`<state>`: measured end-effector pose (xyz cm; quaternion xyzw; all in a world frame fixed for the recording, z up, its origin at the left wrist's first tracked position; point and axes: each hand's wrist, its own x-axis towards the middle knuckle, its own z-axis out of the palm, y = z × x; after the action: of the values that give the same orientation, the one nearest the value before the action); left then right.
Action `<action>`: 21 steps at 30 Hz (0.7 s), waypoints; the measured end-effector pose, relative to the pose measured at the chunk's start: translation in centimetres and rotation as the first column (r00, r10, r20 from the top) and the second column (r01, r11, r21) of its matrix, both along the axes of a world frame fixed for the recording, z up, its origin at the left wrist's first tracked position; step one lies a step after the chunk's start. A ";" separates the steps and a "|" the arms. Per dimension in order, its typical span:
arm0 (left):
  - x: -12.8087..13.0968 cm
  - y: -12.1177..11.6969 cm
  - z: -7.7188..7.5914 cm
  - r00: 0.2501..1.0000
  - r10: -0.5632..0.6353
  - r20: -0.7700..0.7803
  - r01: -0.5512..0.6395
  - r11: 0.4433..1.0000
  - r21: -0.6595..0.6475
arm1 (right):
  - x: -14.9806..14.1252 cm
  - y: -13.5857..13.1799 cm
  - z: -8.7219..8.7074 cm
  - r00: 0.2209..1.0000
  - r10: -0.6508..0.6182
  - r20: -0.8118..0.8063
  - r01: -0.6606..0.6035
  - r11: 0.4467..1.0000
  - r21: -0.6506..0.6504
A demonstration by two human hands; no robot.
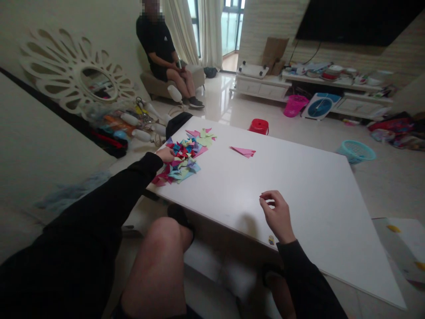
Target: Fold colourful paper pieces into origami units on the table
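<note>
My left hand [165,154] reaches out to a heap of folded coloured paper pieces [182,160] at the left end of the white table [299,177]. Its fingers are drawn together against the heap; what is between their tips is hidden. The heap mixes red, pink, blue, green and purple pieces. Farther along the tabletop lies a pink folded paper [243,152], long and pointed, apart from both hands. Over the table's near edge hovers my right hand [278,215], its fingers loosely curled, a small gap between thumb and forefinger, and nothing seen in it.
A small sticker [271,240] is on the near table edge. Beyond the table stand a red stool [259,126] and a light-blue basket [357,150]. A person [162,53] sits on a beige seat at the back. A large white mirror frame [43,66] leans at the left.
</note>
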<state>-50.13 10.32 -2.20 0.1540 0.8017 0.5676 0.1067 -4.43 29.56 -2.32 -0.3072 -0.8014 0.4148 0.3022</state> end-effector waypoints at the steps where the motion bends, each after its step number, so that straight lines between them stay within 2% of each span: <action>1: -0.2 -0.7 -0.2 1.000 -0.002 0.010 0.002 0.999 -0.049 | 0.0 0.1 0.0 1.000 -0.002 0.002 0.002 1.000 0.008; 4: -0.5 -2.0 -1.0 1.000 -0.010 0.011 0.012 0.982 -0.187 | 0.1 0.6 -0.4 1.000 -0.001 0.014 0.000 1.000 0.029; 8: -1.0 -3.0 -1.3 0.999 -0.036 -0.035 0.025 0.959 -0.281 | 0.5 1.3 -1.1 0.999 0.008 0.040 -0.010 0.999 0.054; 10: -1.2 -3.2 -0.5 0.990 -0.081 -0.112 0.032 0.923 -0.384 | 0.8 1.5 -1.1 0.999 0.008 0.044 -0.011 0.998 0.065; 13: -0.6 -2.6 1.7 0.955 -0.159 -0.251 0.015 0.870 -0.493 | 1.1 1.6 -0.8 0.999 0.012 0.037 -0.015 0.997 0.081; 15: 0.8 -1.5 3.6 0.917 -0.208 -0.341 0.028 0.884 -0.466 | 1.0 1.6 -0.5 0.999 0.006 0.032 -0.009 0.997 0.083; 17: 3.4 0.0 5.3 0.850 -0.315 -0.422 0.124 0.899 -0.421 | 0.8 1.4 -0.3 1.000 -0.008 0.026 0.006 0.998 0.070; 20: 8.9 2.8 6.8 0.807 -0.412 -0.423 0.274 0.896 -0.350 | 0.2 1.1 0.0 1.000 -0.003 0.016 0.003 1.000 0.023; 21: 11.0 3.7 6.9 0.803 -0.442 -0.399 0.362 0.895 -0.262 | 0.0 0.9 0.2 1.000 0.010 0.011 -0.010 1.000 0.002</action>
<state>-39.09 14.03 4.69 0.4376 0.7993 0.4089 0.0499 -4.43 30.50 -2.11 -0.3050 -0.8050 0.4138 0.2962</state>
